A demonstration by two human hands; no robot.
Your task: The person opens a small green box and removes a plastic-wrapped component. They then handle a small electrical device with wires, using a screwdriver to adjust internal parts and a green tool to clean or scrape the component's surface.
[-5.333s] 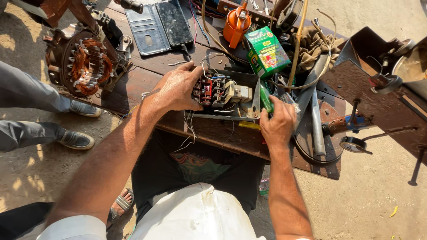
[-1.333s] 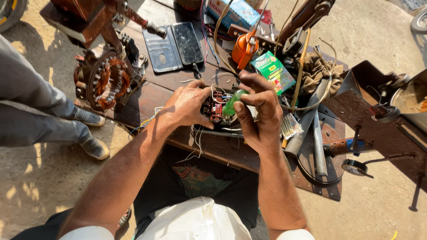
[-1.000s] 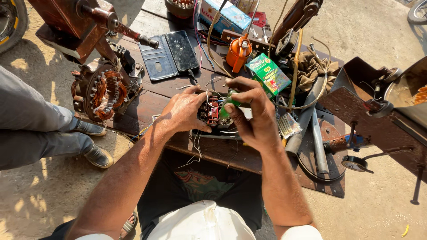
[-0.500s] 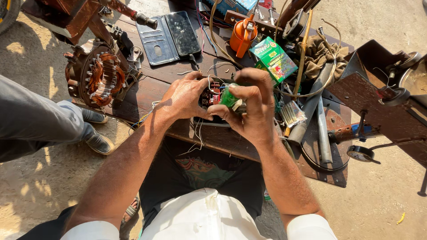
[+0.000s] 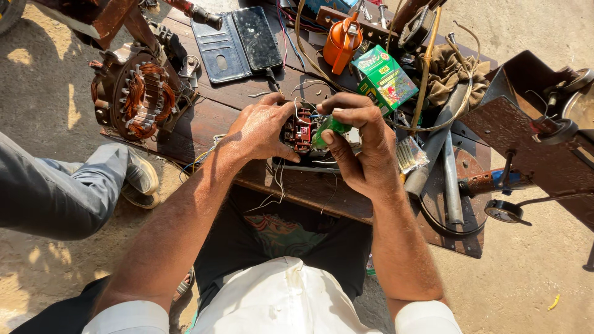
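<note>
The left hand is cupped around a small electrical unit on the surface, most of it hidden by the fingers. At its 3 o'clock, a green-handled tool is clamped in the right hand, its tip concealed. At 12 o'clock, an orange can is partly cut off.

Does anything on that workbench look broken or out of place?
Yes: the electrical unit between both hands has no cover, its red parts and loose wires exposed. A motor stator with bare copper windings sits tilted at the table's edge.
</note>
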